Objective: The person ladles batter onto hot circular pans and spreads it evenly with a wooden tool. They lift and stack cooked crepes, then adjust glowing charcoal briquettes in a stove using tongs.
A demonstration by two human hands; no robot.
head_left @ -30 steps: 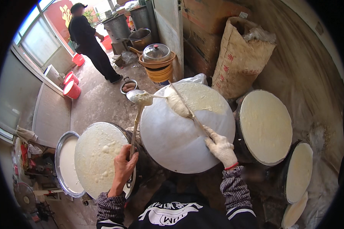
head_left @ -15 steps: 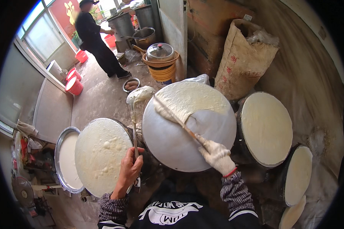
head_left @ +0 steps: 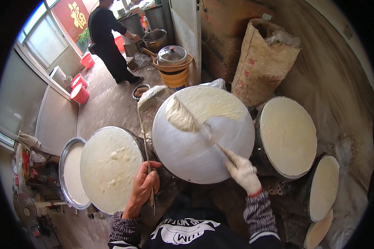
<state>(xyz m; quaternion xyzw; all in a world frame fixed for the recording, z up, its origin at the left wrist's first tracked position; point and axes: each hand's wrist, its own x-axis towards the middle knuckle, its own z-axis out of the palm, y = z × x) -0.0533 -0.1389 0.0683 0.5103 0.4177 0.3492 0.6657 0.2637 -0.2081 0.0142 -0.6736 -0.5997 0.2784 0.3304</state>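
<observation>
My bare left hand point(head_left: 144, 182) is closed round the long thin handle of a ladle point(head_left: 142, 120). Pale batter coats the ladle's head, which is raised at the left rim of the middle round griddle point(head_left: 187, 162). In a white knitted glove, my right hand point(head_left: 242, 171) grips the wooden handle of a spreader point(head_left: 215, 143). A thick clump of batter point(head_left: 180, 116) hides the spreader's head, low over the griddle's left part. Spread batter point(head_left: 216, 101) covers the far part of this griddle; its near part is bare grey metal.
Left stands a griddle with a bubbled batter sheet point(head_left: 112, 168), beside a metal basin of batter point(head_left: 74, 172). Coated griddles point(head_left: 287, 137) point(head_left: 324, 189) line the right. Beyond are a paper sack point(head_left: 262, 66), a yellow bucket point(head_left: 175, 79) under a lidded pot, and a person in black point(head_left: 108, 41).
The spreader has turned over and now shows a clump of batter on its head. My right hand has shifted slightly right and nearer. The ladle's head has risen a little; the person reaches toward a pot.
</observation>
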